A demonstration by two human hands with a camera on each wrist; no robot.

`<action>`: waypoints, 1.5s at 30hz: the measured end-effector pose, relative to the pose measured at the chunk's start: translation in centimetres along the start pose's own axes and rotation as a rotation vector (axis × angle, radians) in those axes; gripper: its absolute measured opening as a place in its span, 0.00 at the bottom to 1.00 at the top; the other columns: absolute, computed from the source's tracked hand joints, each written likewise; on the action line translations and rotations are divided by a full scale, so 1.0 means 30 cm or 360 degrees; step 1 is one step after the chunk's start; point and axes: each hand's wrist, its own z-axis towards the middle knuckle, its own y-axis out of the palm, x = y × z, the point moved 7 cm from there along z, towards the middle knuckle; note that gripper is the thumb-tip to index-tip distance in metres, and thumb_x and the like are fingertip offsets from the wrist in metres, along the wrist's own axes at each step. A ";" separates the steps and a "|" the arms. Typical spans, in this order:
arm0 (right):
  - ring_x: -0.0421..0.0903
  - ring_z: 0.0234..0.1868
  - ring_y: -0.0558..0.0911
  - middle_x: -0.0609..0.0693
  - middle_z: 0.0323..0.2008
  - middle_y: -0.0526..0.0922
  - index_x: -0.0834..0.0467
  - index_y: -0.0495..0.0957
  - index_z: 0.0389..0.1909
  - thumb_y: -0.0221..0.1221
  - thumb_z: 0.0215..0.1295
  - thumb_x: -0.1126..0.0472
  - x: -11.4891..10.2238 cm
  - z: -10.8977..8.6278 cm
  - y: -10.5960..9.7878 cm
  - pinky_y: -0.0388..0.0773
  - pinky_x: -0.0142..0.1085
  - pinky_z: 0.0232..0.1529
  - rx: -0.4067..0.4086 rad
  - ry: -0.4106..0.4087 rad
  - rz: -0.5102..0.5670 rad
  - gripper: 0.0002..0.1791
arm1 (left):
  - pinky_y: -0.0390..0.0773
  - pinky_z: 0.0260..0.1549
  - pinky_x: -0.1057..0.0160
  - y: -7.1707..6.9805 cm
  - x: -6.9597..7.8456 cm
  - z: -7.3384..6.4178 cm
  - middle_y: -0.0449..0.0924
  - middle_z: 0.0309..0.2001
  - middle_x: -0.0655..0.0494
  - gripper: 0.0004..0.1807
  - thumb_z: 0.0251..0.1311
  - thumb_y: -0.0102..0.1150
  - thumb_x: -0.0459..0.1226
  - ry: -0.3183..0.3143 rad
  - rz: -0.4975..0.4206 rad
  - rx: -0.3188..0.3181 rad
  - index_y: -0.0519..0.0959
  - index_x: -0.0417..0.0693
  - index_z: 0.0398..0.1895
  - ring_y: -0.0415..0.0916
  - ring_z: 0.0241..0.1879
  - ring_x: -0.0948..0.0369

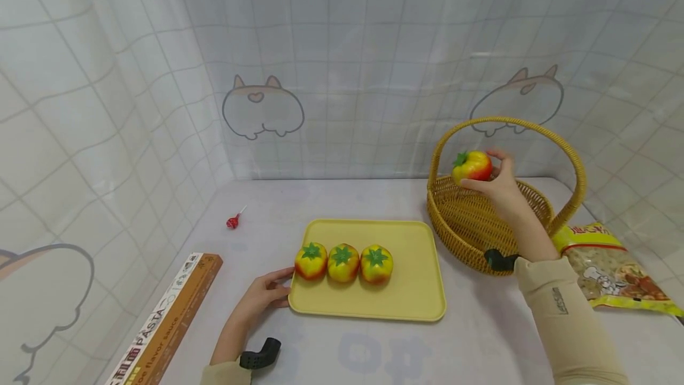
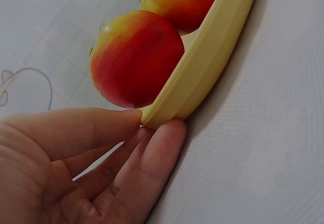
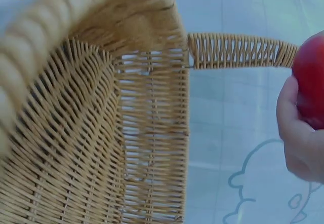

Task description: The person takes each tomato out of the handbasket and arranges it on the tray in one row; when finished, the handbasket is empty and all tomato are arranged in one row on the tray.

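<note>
My right hand (image 1: 503, 186) grips a yellow-and-red tomato (image 1: 474, 166) with a green star-shaped top, raised over the wicker basket (image 1: 465, 224) and framed by its arched handle. In the right wrist view, only part of that tomato (image 3: 311, 79) and a few fingers (image 3: 298, 133) show at the right edge. Three similar tomatoes (image 1: 343, 262) sit in a row on the left part of a yellow tray (image 1: 417, 290). At the tray's left edge, my left hand (image 1: 262, 297) pinches the rim (image 2: 197, 77) between thumb and fingers, close beside the nearest tomato (image 2: 139, 57).
Left of the tray lie a red lollipop (image 1: 233, 221) and a long pasta box (image 1: 171, 319). A yellow-edged food bag (image 1: 609, 269) lies right of the basket. White gridded curtain (image 1: 347, 64) surrounds the table's back and sides.
</note>
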 end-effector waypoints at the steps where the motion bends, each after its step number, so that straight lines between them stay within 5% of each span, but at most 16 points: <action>1: 0.42 0.50 0.66 0.53 0.55 0.54 0.50 0.37 0.67 0.63 0.55 0.66 -0.002 -0.005 0.007 0.75 0.22 0.40 -0.0026 -0.0007 0.0061 0.49 | 0.81 0.34 0.64 -0.001 -0.002 0.001 0.75 0.50 0.46 0.29 0.55 0.57 0.31 -0.0003 0.0000 0.0002 0.67 0.39 0.63 0.73 0.32 0.58; 13: 0.37 0.50 0.66 0.56 0.65 0.42 0.50 0.40 0.65 0.57 0.57 0.73 -0.005 -0.064 0.078 0.73 0.21 0.44 -0.0258 -0.0043 0.0132 0.43 | 0.81 0.35 0.63 0.000 -0.011 0.016 0.70 0.58 0.42 0.28 0.56 0.56 0.30 -0.0002 -0.0021 -0.0003 0.67 0.40 0.63 0.73 0.33 0.58; 21: 0.40 0.52 0.65 0.49 0.58 0.55 0.54 0.45 0.64 0.58 0.58 0.70 0.028 -0.085 0.123 0.74 0.23 0.45 -0.0337 -0.0037 0.0060 0.39 | 0.81 0.35 0.63 -0.001 -0.010 0.017 0.71 0.56 0.43 0.28 0.56 0.56 0.31 -0.0015 -0.0011 0.0001 0.67 0.40 0.63 0.73 0.33 0.57; 37: 0.46 0.53 0.68 0.61 0.60 0.55 0.63 0.48 0.65 0.62 0.49 0.72 0.142 -0.150 0.253 0.75 0.30 0.46 -0.0720 0.0011 -0.0007 0.44 | 0.81 0.37 0.63 0.000 -0.005 0.023 0.69 0.59 0.41 0.29 0.56 0.56 0.31 0.0023 -0.0026 -0.0032 0.67 0.40 0.63 0.74 0.35 0.58; 45: 0.60 0.62 0.60 0.64 0.63 0.59 0.65 0.51 0.66 0.63 0.48 0.71 0.240 -0.183 0.301 0.55 0.50 0.63 -0.0847 0.0045 -0.0154 0.44 | 0.81 0.35 0.63 0.003 -0.002 0.027 0.71 0.57 0.42 0.28 0.57 0.56 0.31 0.0033 -0.0019 -0.0023 0.66 0.39 0.63 0.73 0.33 0.58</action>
